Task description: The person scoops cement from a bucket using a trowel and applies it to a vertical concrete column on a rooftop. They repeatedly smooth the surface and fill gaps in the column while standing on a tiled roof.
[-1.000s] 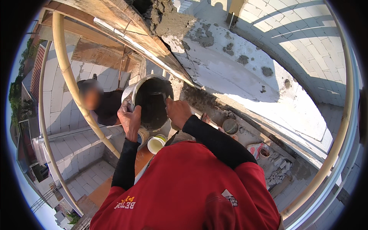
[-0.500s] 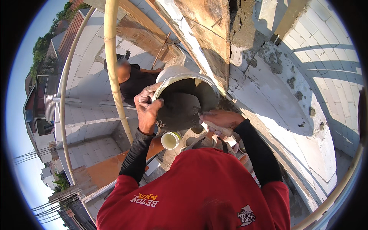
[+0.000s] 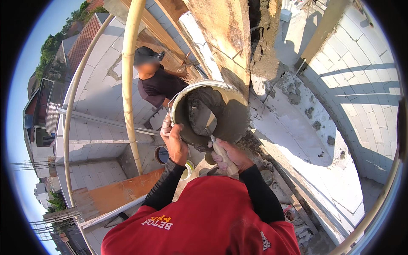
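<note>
My left hand (image 3: pixel 175 142) grips the near rim of a metal bucket (image 3: pixel 231 117) that is tipped on its side, its mouth facing me. Wet grey mortar (image 3: pixel 199 114) coats its inside. My right hand (image 3: pixel 229 156) is closed around the wooden handle of a trowel (image 3: pixel 222 153), and the blade reaches into the bucket. The bucket rests against a rough wooden post (image 3: pixel 225 42) smeared with mortar.
Another person in a dark shirt (image 3: pixel 159 87) stands below, just beyond the bucket. A curved yellow pole (image 3: pixel 129 85) rises at left. Small round containers (image 3: pixel 161 155) sit near my left wrist. White block walls (image 3: pixel 361 80) and an orange board (image 3: pixel 114 195) surround me.
The view has swung left and closer. The bucket now lies tipped further toward me, and my right hand has taken the trowel handle and pushed the blade inside it.
</note>
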Demonstrator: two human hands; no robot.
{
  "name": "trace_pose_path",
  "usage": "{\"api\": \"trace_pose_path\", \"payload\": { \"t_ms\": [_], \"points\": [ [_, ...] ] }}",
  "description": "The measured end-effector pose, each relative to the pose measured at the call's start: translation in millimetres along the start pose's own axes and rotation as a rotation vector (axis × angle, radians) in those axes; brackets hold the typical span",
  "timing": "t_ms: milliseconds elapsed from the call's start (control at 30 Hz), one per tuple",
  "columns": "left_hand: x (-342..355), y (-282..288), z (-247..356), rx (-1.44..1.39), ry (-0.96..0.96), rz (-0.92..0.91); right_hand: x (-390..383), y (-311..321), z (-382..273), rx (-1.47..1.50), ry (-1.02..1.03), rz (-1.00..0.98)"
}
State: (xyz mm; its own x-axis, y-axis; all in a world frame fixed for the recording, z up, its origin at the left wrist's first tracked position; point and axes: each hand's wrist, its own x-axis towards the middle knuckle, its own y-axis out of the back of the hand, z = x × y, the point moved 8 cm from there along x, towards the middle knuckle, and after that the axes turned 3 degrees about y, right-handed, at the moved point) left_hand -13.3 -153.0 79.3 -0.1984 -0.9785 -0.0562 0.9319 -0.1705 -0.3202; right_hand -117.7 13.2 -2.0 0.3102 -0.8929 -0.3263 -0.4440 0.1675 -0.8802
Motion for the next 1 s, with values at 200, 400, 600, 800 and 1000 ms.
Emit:
{"api": "trace_pose_path", "payload": {
  "t_ms": [200, 400, 600, 800, 1000],
  "points": [
    [48, 32, -48, -0.078, 0.153, 0.073, -78, -25, -19, 0.005, 0.125, 0.018],
    [38, 81, -77, -0.034, 0.279, 0.165, -188, -90, -67, -0.079, 0.769, 0.118],
    [20, 127, -88, 0.069, 0.259, 0.188, -216, -142, -151, -0.479, 1.528, 0.886],
    [16, 151, -104, 0.06, 0.225, 0.223, -122, -118, -211, -1.264, 1.527, 1.019],
    [-8, 209, -116, 0.098, 0.154, 0.194, -147, -99, -195, -0.914, 1.356, 0.846]
  ]
}}
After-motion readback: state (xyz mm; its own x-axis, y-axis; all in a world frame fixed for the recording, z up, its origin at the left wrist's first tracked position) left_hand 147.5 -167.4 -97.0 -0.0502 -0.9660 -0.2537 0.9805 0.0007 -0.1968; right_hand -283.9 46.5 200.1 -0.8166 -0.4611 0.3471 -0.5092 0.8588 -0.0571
